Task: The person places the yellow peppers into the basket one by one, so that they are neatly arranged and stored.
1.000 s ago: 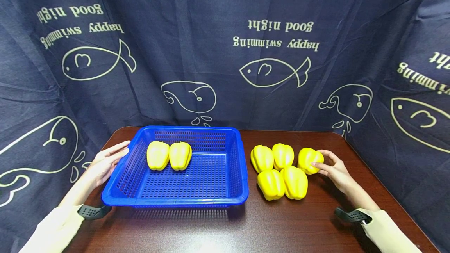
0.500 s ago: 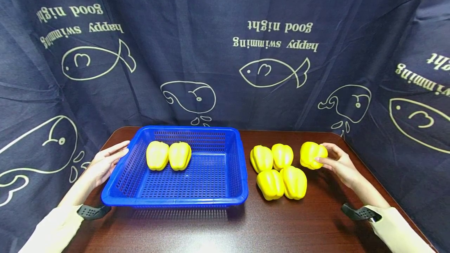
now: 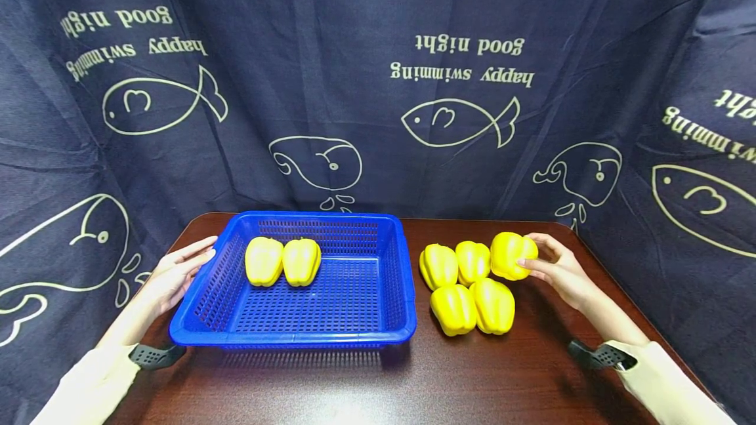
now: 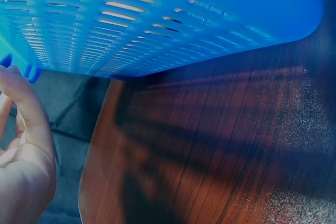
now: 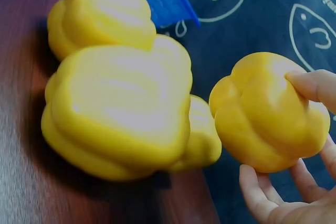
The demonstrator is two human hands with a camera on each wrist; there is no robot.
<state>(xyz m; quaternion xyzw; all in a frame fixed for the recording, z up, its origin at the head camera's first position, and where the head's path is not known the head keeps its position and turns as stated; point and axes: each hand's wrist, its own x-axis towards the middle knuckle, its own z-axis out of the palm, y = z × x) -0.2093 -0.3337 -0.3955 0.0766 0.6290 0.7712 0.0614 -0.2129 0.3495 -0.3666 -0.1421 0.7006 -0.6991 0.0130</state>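
The right grip (image 3: 561, 274) holds a glossy, lobed yellow bell pepper (image 3: 509, 253), likely light, firm, slick, best held by its sides; the relaxed left grip (image 3: 173, 279) touches a blue plastic basket (image 3: 295, 338).

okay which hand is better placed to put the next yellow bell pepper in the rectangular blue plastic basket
Likely the right hand: it holds a lobed yellow bell pepper, near four more peppers. The left hand touches the left side of the rectangular blue plastic basket and holds no pepper.

Left hand (image 4: 27, 156) and blue basket (image 4: 236, 9) only partly within left wrist view.
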